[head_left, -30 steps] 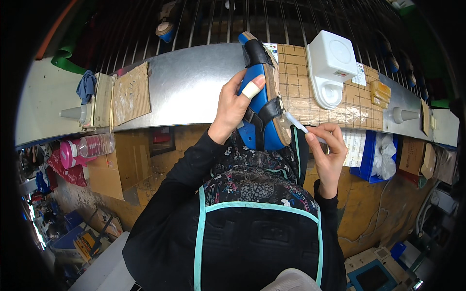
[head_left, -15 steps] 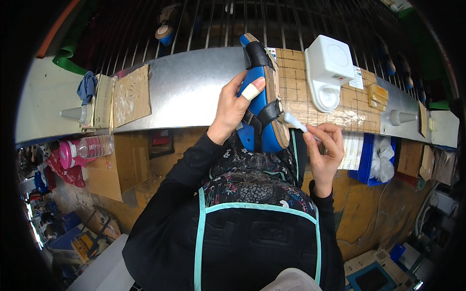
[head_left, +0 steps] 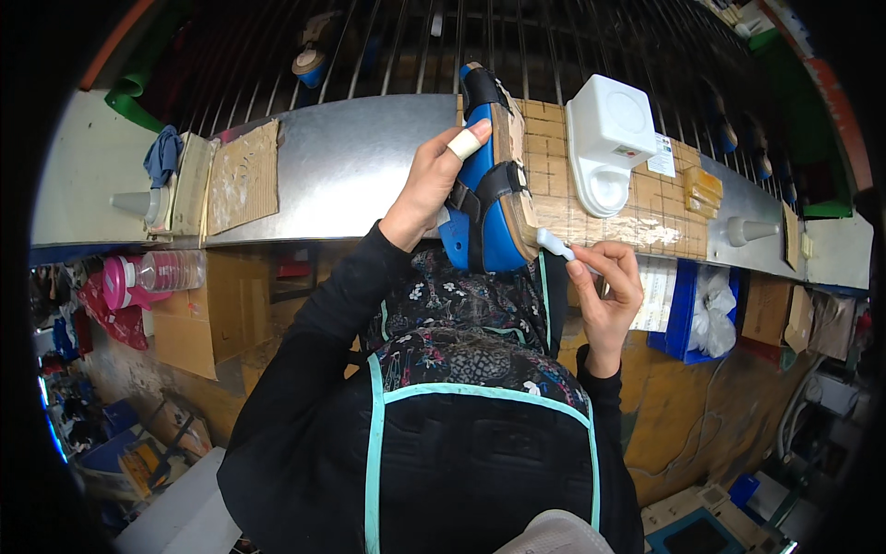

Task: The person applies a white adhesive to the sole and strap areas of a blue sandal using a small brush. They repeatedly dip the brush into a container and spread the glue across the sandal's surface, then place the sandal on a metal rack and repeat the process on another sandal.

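Observation:
My left hand (head_left: 426, 189), with pale tape round its thumb, is closed on a blue shoe last (head_left: 505, 235) and holds it tilted on its side above the bench's front edge. Black sandal straps (head_left: 503, 177) wrap the last, and a tan insole (head_left: 514, 138) lies along its right side. In my right hand (head_left: 609, 291), thumb and fingers pinch a small white brush (head_left: 555, 244). Its head is at the insole's near end and seems to touch the edge there. The bristles cannot be made out.
A white plastic container with a round cup (head_left: 609, 138) stands on taped cardboard (head_left: 554, 175). Right of it are yellow blocks (head_left: 703, 191) and a grey cone (head_left: 749, 231). Corrugated cardboard (head_left: 244, 180) lies at left. Metal rods (head_left: 397, 55) run behind the bench; a blue bin (head_left: 685, 309) sits below.
The whole view has shifted slightly left. The brush has swung to a flatter angle, and its head is now lower, by the insole's near end. Both hands keep their holds.

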### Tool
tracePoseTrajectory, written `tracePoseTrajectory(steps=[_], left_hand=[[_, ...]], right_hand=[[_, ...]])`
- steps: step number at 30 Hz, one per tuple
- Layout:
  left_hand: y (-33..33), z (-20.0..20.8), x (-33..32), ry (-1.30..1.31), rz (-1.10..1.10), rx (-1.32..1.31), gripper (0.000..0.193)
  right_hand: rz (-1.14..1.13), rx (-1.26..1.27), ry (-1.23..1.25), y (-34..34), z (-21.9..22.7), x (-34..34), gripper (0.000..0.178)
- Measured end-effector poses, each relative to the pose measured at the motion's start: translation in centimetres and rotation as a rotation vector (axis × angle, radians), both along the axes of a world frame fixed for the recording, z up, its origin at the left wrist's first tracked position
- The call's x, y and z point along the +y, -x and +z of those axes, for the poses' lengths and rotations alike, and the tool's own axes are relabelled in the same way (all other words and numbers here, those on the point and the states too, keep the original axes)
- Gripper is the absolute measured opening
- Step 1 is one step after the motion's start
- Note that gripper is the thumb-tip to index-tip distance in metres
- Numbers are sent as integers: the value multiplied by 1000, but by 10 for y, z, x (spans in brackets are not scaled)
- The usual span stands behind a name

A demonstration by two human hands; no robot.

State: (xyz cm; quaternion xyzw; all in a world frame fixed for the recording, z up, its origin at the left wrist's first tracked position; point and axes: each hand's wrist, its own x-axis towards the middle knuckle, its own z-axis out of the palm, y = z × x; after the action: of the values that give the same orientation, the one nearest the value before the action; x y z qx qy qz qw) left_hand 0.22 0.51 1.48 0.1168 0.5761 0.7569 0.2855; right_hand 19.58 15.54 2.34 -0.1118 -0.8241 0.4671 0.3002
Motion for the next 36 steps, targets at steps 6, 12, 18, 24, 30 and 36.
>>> tracePoseTrajectory(steps=[6,12,18,24,30,36], left_hand=[[2,4,8,-39,-96,-147,62],[-5,5,16,-177,-202,-449,61],[-16,-6,12,-321,-385,-667,59],[-24,-22,-10,-399,-794,-657,50],[-55,-47,-14,-741,-1156,-1313,63],[-68,-69,0,-803,-1375,-1523,94]], right_hand=[[27,90,6,6,8,5,20],[76,154,-32,13,20,8,19],[180,190,-62,22,29,8,19],[320,139,-106,34,34,8,19],[512,3,-23,43,35,21,19],[632,-77,-121,54,36,32,18]])
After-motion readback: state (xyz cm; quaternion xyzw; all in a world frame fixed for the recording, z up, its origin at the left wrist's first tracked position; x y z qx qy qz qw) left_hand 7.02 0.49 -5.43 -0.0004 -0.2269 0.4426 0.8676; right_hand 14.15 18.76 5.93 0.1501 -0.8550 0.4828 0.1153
